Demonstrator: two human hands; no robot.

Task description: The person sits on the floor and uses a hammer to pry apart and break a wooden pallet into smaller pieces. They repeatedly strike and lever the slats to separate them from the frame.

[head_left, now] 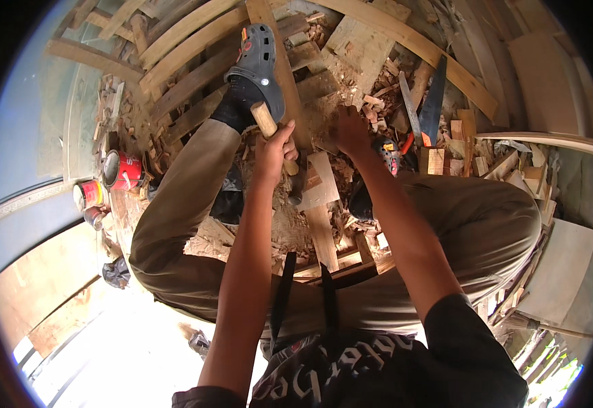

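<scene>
My left hand (279,151) is closed around the wooden handle of a hammer (264,119). Its dark metal head shows just below the hand, by a pale wood piece (322,182). Farther right, my right hand (352,130) is curled closed, low over wood chips and a worn, light wooden surface. Whatever its fingers hold, if anything, is hidden. A long plank (284,75) runs away from me between the hands, and my left foot in a grey clog (257,64) rests against it.
Two saws, one with a dark blade (434,102), lean among wood scraps right of my right hand. Wooden slats (198,51) lie at the far left. A red can (121,170) and a yellow-red can (89,195) stand at left. Wood boards (548,272) lie at right.
</scene>
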